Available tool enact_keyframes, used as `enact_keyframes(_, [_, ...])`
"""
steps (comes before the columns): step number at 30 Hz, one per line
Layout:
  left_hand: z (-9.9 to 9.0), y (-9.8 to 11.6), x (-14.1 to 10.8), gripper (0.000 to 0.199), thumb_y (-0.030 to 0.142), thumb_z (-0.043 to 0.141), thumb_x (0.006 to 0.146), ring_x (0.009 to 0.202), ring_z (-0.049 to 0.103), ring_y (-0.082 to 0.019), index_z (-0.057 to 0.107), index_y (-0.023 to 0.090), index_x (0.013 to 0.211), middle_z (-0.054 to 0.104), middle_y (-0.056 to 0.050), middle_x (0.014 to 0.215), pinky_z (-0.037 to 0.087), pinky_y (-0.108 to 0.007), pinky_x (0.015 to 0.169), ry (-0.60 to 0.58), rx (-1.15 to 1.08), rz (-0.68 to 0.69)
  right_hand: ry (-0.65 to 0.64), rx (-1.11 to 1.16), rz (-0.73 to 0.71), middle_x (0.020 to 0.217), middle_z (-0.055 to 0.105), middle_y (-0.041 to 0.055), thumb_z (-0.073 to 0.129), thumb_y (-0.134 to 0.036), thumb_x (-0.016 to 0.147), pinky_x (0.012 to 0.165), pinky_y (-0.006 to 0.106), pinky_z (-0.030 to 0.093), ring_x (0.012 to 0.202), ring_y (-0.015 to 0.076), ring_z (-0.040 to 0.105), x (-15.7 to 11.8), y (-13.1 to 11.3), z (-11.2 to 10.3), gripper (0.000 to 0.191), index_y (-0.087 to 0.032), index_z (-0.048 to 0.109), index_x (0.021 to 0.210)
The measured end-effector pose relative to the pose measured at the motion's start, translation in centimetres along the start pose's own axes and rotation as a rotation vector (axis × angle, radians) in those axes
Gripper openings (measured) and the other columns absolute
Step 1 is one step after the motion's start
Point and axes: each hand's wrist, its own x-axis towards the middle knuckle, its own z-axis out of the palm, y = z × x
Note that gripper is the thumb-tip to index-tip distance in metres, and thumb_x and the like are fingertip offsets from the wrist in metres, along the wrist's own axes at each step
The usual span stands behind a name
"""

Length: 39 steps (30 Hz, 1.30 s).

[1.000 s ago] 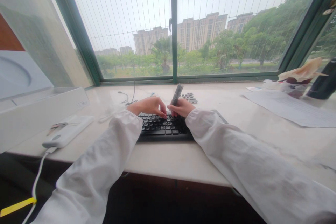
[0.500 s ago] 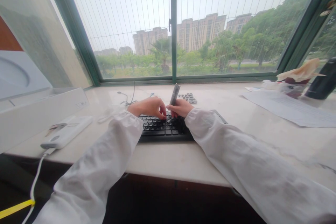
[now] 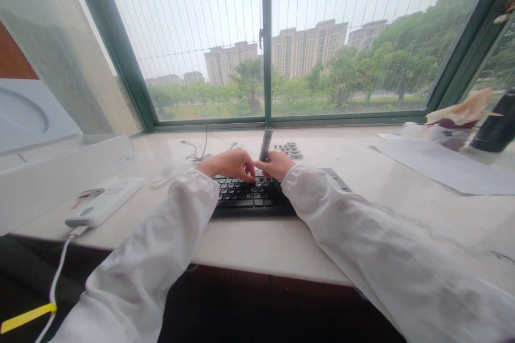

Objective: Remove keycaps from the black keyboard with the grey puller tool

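A black keyboard (image 3: 241, 203) lies near the front edge of the pale tabletop, with its right part under my right hand and sleeve. My right hand (image 3: 277, 164) is closed around a grey, stick-like tool (image 3: 265, 144) that stands nearly upright above the keys. My left hand (image 3: 235, 164) is over the upper keys with its fingers bent down and pressed together; whatever its fingertips hold, if anything, is too small to tell. The two hands nearly touch. Behind my right hand, several loose keycaps (image 3: 290, 149) lie in rows.
On the left are a white power bank (image 3: 115, 201) with keys (image 3: 89, 193) on it, a white cable (image 3: 60, 273) and a white box (image 3: 60, 171). A thin cable (image 3: 197, 155) lies behind. Papers (image 3: 446, 163) and a dark bottle (image 3: 497, 123) are at the right.
The grey tool in my right hand has tilted slightly to the left and now stands more upright. My left hand has hardly moved on the keys.
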Motion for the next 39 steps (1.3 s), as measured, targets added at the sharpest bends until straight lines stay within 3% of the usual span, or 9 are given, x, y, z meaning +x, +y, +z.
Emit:
enact_keyframes(11, [0.3,-0.5,0.1,0.019,0.034,0.070,0.070,0.055,0.052,-0.007,0.076,0.021,0.082,0.065,0.002,0.065,0.035,-0.019,0.055,0.017,-0.072,0.025,-0.105,0.043,0.031,0.057,0.062,0.0016,0.049,-0.050,0.085,0.059,0.023,0.040,0.055,0.0129,0.057,0.1,0.1,-0.5,0.045,-0.017,0.058,0.055])
enact_keyframes(22, [0.6,-0.9,0.0,0.023,0.037,0.070,0.069,0.054,0.051,-0.007,0.076,0.019,0.082,0.065,0.002,0.064,0.036,-0.020,0.054,0.016,-0.138,0.002,0.042,-0.001,-0.130,0.066,0.066,0.0008,0.050,-0.042,0.090,0.059,0.022,0.038,0.063,0.0141,0.059,0.2,0.7,1.1,0.028,-0.017,0.063,0.085])
enact_keyframes(29, [0.6,-0.9,0.0,0.027,0.039,0.069,0.070,0.057,0.053,-0.008,0.075,0.017,0.084,0.064,0.002,0.064,0.035,-0.019,0.054,0.012,-0.135,0.021,0.063,-0.080,-0.277,0.074,0.069,0.0023,0.053,-0.038,0.089,0.064,0.023,0.040,0.070,0.0169,0.063,-0.1,0.9,1.1,0.024,-0.018,0.064,0.097])
enact_keyframes(33, [0.6,-0.9,0.1,0.027,0.040,0.069,0.069,0.057,0.053,-0.009,0.075,0.016,0.081,0.064,0.002,0.062,0.034,-0.020,0.054,0.019,-0.126,0.002,0.060,-0.090,-0.298,0.075,0.070,0.0023,0.054,-0.037,0.088,0.064,0.023,0.041,0.071,0.0171,0.064,-0.3,0.7,1.0,0.024,-0.018,0.065,0.099])
enact_keyframes(39, [0.7,-0.9,0.1,0.027,0.042,0.070,0.068,0.057,0.051,-0.009,0.074,0.017,0.079,0.062,0.002,0.061,0.032,-0.020,0.053,0.018,-0.148,-0.001,0.100,-0.043,-0.255,0.069,0.069,0.0011,0.059,-0.038,0.084,0.059,0.022,0.040,0.066,0.0159,0.064,-0.3,0.6,1.2,0.020,-0.019,0.064,0.088])
